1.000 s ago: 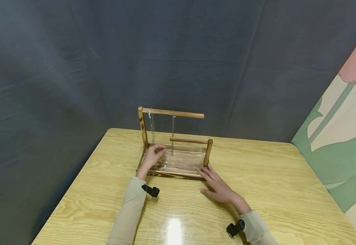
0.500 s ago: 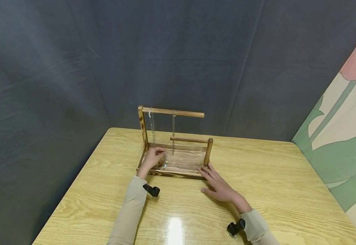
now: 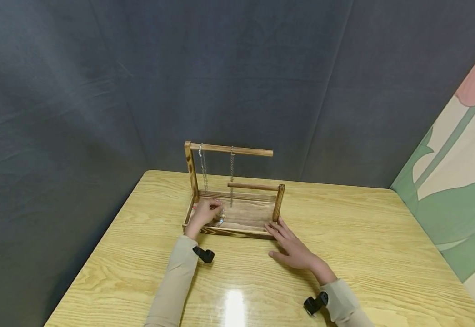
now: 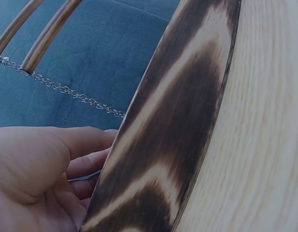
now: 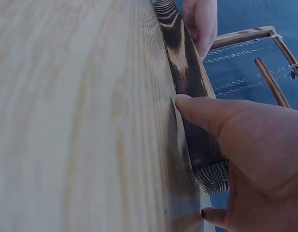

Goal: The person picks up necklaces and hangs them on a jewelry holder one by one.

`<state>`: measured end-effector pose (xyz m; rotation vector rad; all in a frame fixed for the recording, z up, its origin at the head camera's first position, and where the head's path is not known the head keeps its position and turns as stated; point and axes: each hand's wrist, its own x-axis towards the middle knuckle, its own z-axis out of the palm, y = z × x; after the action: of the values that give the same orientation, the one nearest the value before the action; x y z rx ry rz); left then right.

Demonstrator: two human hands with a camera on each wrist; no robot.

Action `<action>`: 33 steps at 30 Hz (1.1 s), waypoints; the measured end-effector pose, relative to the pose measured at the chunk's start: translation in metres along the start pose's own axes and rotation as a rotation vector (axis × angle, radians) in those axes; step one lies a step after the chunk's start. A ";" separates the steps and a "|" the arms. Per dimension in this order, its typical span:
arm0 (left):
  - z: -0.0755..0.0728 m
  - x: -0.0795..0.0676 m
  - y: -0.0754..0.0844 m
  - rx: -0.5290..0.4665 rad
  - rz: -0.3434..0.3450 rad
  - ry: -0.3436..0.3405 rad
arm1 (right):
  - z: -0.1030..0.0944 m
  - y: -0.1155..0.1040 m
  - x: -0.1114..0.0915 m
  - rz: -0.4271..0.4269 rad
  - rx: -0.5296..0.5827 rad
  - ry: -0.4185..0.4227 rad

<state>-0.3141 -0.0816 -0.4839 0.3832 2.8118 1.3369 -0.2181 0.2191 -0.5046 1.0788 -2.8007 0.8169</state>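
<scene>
In the head view my left hand (image 3: 207,212) is low inside the tray of a wooden jewelry stand (image 3: 247,235), its thumb and fingertips pinching a beaded bracelet (image 3: 222,220) with light and blue beads. The bracelet's lower end is at the tray floor. In the left wrist view, the tray's scorched front wall (image 4: 158,125) hides the fingertips and the bracelet. My right hand (image 3: 292,250) lies with fingers spread at the stand's front right corner, fingertips over the front wall and beside the short post (image 3: 278,203).
From the tall bar (image 3: 249,151) hang two silver chains: one left (image 3: 204,170), one mid-bar (image 3: 232,172). A shorter bar (image 3: 249,186) sticks out leftward below. A small red item (image 3: 194,208) lies in the tray's left end. The stand sits on a wooden table (image 3: 364,245) before a dark curtain (image 3: 237,81).
My left hand has sunk lower into the tray with the bracelet, which now bunches near the floor. The small red item has come into sight. My right hand stays in place.
</scene>
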 end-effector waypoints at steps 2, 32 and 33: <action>0.000 -0.001 0.000 0.014 0.003 -0.008 | 0.000 0.000 0.000 0.002 -0.003 0.000; 0.010 -0.003 0.003 0.063 -0.026 -0.024 | -0.002 -0.003 0.002 0.009 0.012 -0.005; 0.011 -0.004 0.003 0.066 -0.035 -0.015 | -0.002 -0.003 0.002 0.009 0.014 -0.005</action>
<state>-0.3088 -0.0720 -0.4888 0.3414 2.8425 1.2318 -0.2178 0.2171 -0.5015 1.0730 -2.8099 0.8374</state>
